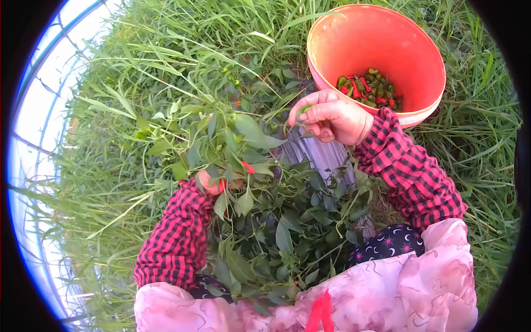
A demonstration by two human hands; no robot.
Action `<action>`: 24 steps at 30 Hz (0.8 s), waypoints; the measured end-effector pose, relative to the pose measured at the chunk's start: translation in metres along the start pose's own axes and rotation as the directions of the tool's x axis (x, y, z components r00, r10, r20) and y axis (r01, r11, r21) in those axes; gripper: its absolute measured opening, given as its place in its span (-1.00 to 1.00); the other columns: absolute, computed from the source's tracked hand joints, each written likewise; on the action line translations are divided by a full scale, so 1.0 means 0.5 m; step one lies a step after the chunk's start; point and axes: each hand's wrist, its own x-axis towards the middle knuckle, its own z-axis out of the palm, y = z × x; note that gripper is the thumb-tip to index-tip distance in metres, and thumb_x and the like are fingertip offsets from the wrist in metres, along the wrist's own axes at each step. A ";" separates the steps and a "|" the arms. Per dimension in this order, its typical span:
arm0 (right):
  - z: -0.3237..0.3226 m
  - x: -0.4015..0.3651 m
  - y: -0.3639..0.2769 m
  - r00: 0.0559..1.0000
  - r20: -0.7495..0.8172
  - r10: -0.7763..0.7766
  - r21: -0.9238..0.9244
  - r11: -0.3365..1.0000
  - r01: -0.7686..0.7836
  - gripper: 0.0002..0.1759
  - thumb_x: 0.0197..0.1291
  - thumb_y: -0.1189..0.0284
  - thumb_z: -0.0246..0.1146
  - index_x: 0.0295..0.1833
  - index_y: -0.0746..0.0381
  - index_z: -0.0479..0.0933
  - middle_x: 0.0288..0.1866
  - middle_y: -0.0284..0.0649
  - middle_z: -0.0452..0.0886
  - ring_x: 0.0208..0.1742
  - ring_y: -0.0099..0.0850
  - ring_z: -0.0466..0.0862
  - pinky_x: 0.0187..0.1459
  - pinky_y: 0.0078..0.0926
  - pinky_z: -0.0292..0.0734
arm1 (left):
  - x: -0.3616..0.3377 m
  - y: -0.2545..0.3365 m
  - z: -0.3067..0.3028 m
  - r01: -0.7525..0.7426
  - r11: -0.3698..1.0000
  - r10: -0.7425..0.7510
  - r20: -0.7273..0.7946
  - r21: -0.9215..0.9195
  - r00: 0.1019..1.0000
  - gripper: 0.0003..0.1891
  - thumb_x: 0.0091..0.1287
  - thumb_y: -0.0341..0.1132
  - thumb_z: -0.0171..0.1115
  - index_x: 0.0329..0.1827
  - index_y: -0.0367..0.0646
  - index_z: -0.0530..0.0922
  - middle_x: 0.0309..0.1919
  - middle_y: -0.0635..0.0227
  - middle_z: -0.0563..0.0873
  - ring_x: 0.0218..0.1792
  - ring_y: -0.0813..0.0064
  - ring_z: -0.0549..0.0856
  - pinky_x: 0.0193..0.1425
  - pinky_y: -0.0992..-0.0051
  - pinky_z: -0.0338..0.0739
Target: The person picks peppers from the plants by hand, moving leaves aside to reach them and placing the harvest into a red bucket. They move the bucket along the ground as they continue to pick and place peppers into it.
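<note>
One hand (332, 117) pinching green chilli (304, 109), bucket (376, 39) beyond

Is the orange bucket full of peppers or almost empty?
Almost empty. Only a small heap of red and green chillies lies at the bottom of the orange bucket, with bare wall above them.

Red-and-black checked sleeves (174, 238) reach both my wrists; my fingers (318, 108) are bare. A pink marbled cloth (420, 288) covers my front, over dark fabric (387, 243) printed with small moons and stars.
</note>
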 end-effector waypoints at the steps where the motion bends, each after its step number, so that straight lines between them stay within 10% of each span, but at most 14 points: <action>1: 0.007 -0.004 0.005 0.999 -0.026 -0.025 -0.020 0.999 0.024 -0.89 -0.04 0.53 0.14 -0.33 0.29 0.48 -0.51 -0.31 0.50 -0.60 -0.62 0.48 -0.70 -0.77 0.29 | -0.001 0.001 -0.003 0.001 1.000 -0.001 0.000 -0.028 1.000 -0.57 0.22 -0.11 0.06 0.08 -0.17 0.35 -0.05 0.18 0.54 -0.21 0.26 0.60 -0.29 0.34 0.52; 3: 0.002 0.004 0.031 1.000 -0.023 -0.008 -0.023 1.000 0.008 -0.74 0.00 0.55 0.12 -0.12 0.29 0.46 -0.23 -0.33 0.52 -0.42 -0.62 0.54 -0.59 -0.71 0.46 | 0.000 -0.001 -0.007 -0.026 0.999 0.024 -0.045 -0.047 0.999 -0.57 0.24 -0.10 0.02 0.09 -0.17 0.34 -0.04 0.16 0.53 -0.20 0.24 0.59 -0.27 0.30 0.52; 7: 0.011 0.065 0.100 0.978 -0.152 0.143 -0.075 0.985 -0.156 -0.78 0.00 0.39 0.26 -0.20 0.19 0.53 -0.43 -0.39 0.49 -0.59 -0.68 0.37 -0.65 -0.70 0.28 | 0.004 -0.016 -0.002 -0.136 0.988 0.113 -0.260 -0.070 0.959 -0.52 0.29 -0.04 -0.09 0.15 -0.19 0.28 -0.04 0.07 0.53 -0.11 0.15 0.56 -0.10 0.09 0.48; 13: 0.065 0.105 0.154 0.975 0.021 -0.221 -0.265 0.939 0.218 -0.58 -0.08 0.41 0.34 -0.04 0.24 0.45 -0.11 -0.29 0.57 -0.07 -0.44 0.50 0.00 -0.53 0.35 | 0.019 -0.014 0.032 0.023 0.994 -0.008 -0.139 0.105 0.990 -0.52 0.21 -0.17 0.08 0.17 -0.17 0.28 -0.03 0.10 0.52 -0.14 0.24 0.59 -0.15 0.19 0.54; 15: 0.046 0.098 0.154 0.868 0.081 -0.490 -0.727 0.567 0.387 -0.57 -0.11 0.47 0.32 -0.03 0.24 0.44 -0.11 -0.23 0.57 -0.08 -0.41 0.52 0.01 -0.51 0.36 | 0.026 -0.022 0.050 0.012 0.995 0.006 -0.193 0.095 0.981 -0.49 0.16 -0.28 0.18 0.17 -0.17 0.28 -0.07 0.15 0.54 -0.18 0.31 0.61 -0.19 0.25 0.57; 17: 0.031 0.078 0.147 0.872 0.085 -0.481 -0.750 0.546 0.374 -0.62 -0.08 0.43 0.28 -0.07 0.22 0.45 -0.13 -0.20 0.56 -0.10 -0.36 0.52 -0.02 -0.46 0.37 | 0.027 -0.013 0.027 0.148 0.950 -0.084 -0.230 0.276 0.970 -0.55 0.21 -0.24 0.15 0.13 -0.18 0.32 -0.15 0.21 0.61 -0.25 0.35 0.62 -0.15 0.45 0.51; 19: 0.016 0.087 0.139 0.610 0.544 -0.577 -0.836 -0.311 0.451 -0.66 -0.03 0.36 0.23 -0.10 0.23 0.45 -0.17 -0.17 0.56 -0.12 -0.34 0.51 -0.04 -0.42 0.38 | 0.037 0.003 0.076 0.259 0.916 -0.198 -0.217 0.308 0.956 -0.53 0.16 -0.33 0.22 0.13 -0.19 0.33 -0.12 0.26 0.59 -0.18 0.44 0.58 -0.14 0.51 0.46; 20: 0.013 0.093 0.135 0.700 0.352 -0.621 -0.836 0.127 0.533 -0.72 0.03 0.33 0.17 -0.16 0.25 0.46 -0.29 -0.21 0.57 -0.22 -0.41 0.54 -0.18 -0.47 0.44 | 0.048 -0.011 0.056 0.199 0.913 -0.127 -0.214 0.357 0.968 -0.55 0.15 -0.35 0.23 0.11 -0.19 0.35 -0.14 0.30 0.59 -0.17 0.48 0.57 -0.15 0.54 0.45; 21: 0.001 0.097 0.138 0.698 0.355 -0.622 -0.838 0.120 0.532 -0.72 0.03 0.33 0.17 -0.16 0.25 0.46 -0.29 -0.21 0.57 -0.22 -0.41 0.54 -0.18 -0.47 0.44 | 0.055 -0.016 0.062 0.136 0.904 -0.054 -0.208 0.405 0.977 -0.57 0.14 -0.37 0.23 0.08 -0.19 0.37 -0.16 0.34 0.59 -0.17 0.53 0.56 -0.16 0.57 0.45; 22: -0.010 0.099 0.144 0.867 0.187 -0.461 -0.647 0.606 0.462 -0.78 0.04 0.36 0.16 -0.21 0.23 0.47 -0.38 -0.24 0.56 -0.33 -0.45 0.55 -0.32 -0.52 0.44 | 0.048 -0.016 0.072 0.138 0.865 0.001 -0.277 0.483 0.961 -0.61 0.13 -0.37 0.23 0.04 -0.19 0.42 -0.24 0.40 0.60 -0.20 0.57 0.58 -0.20 0.58 0.47; 24: -0.025 0.068 0.134 0.994 0.016 -0.106 -0.273 0.956 0.106 -0.90 0.02 0.43 0.15 -0.31 0.17 0.46 -0.53 -0.28 0.53 -0.55 -0.55 0.49 -0.58 -0.63 0.32 | 0.052 -0.008 0.060 0.176 0.864 -0.054 -0.262 0.471 0.964 -0.62 0.13 -0.38 0.23 0.03 -0.19 0.42 -0.24 0.41 0.60 -0.20 0.57 0.58 -0.18 0.56 0.48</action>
